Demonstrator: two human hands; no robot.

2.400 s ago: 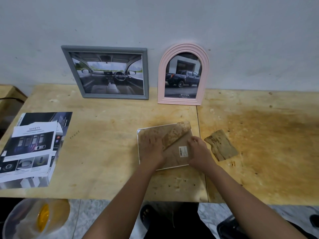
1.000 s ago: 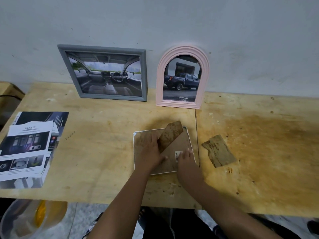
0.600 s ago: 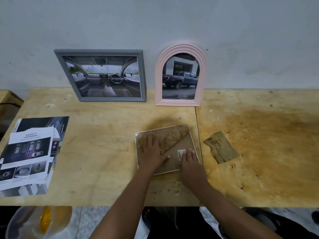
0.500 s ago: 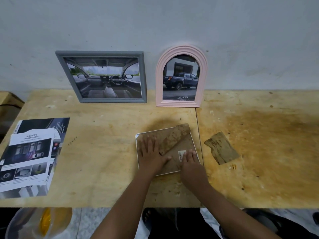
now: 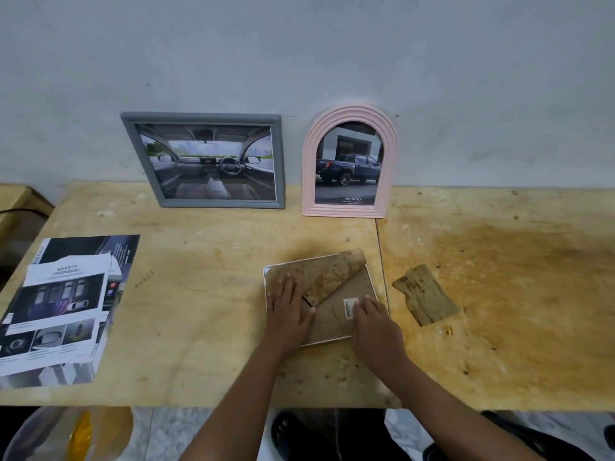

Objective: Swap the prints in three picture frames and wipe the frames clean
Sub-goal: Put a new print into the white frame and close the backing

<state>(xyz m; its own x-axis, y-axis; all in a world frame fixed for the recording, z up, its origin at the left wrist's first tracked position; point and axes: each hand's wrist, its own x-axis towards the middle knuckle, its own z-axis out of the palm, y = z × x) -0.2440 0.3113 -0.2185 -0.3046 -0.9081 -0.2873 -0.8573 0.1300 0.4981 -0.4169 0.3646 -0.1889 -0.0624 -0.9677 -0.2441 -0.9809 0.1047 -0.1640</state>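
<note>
A white-edged picture frame [image 5: 332, 307] lies face down on the wooden table [image 5: 206, 294], its brown backing board up and its stained easel stand [image 5: 334, 276] folded diagonally across it. My left hand [image 5: 289, 314] presses flat on the left part of the backing, fingers spread. My right hand [image 5: 374, 322] rests on the lower right part, fingertips at a barcode sticker [image 5: 347, 307]. A grey frame [image 5: 213, 161] with a car-interior print and a pink arched frame [image 5: 349, 164] with a pickup print lean on the wall.
A loose brown stand piece [image 5: 426, 299] lies right of the frame. Car brochures [image 5: 63, 307] are stacked at the table's left. A clear plastic bag with something yellow [image 5: 66, 434] sits below the front edge. My feet show under the table.
The easel stand, lifted a second ago, has come back down onto the backing. My right hand slid from the frame's lower edge up onto the sticker area; the left hand stayed pressing.
</note>
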